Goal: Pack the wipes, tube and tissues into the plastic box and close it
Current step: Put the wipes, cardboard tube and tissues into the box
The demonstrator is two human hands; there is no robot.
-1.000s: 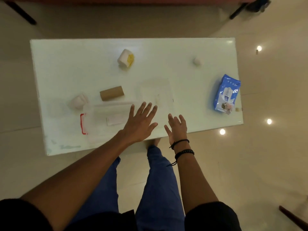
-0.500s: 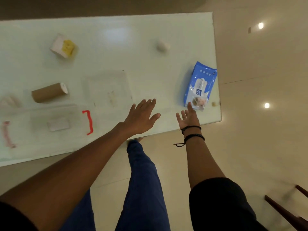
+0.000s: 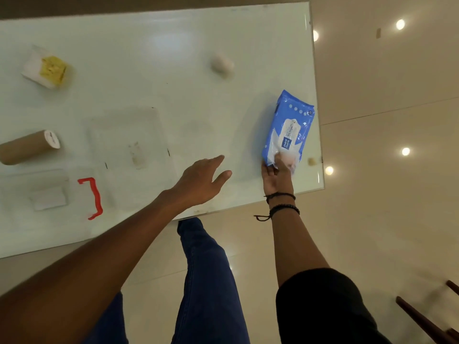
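Wipes pack [image 3: 289, 130], blue and white, lies flat near the right edge of the white tabletop [image 3: 173, 58] in the head view, and the right hand [image 3: 277, 176] is on its near end, fingers curled onto the wrapper in a grip on that corner. Two dark bracelets [image 3: 283, 203] circle that wrist. Left hand [image 3: 201, 180] hovers over the near edge, fingers spread and apart, touching nothing. Over on the left, the clear plastic box [image 3: 44, 194] with its red latch [image 3: 93, 197] sits near the front edge, a white label showing inside. Just beyond it, a clear lid [image 3: 129, 137] lies flat. Brown tube [image 3: 28, 146] lies on its side at the far left. White-and-yellow tissue pack [image 3: 46, 69] sits further back, and a small blurred white lump [image 3: 222, 64] sits toward the far right.
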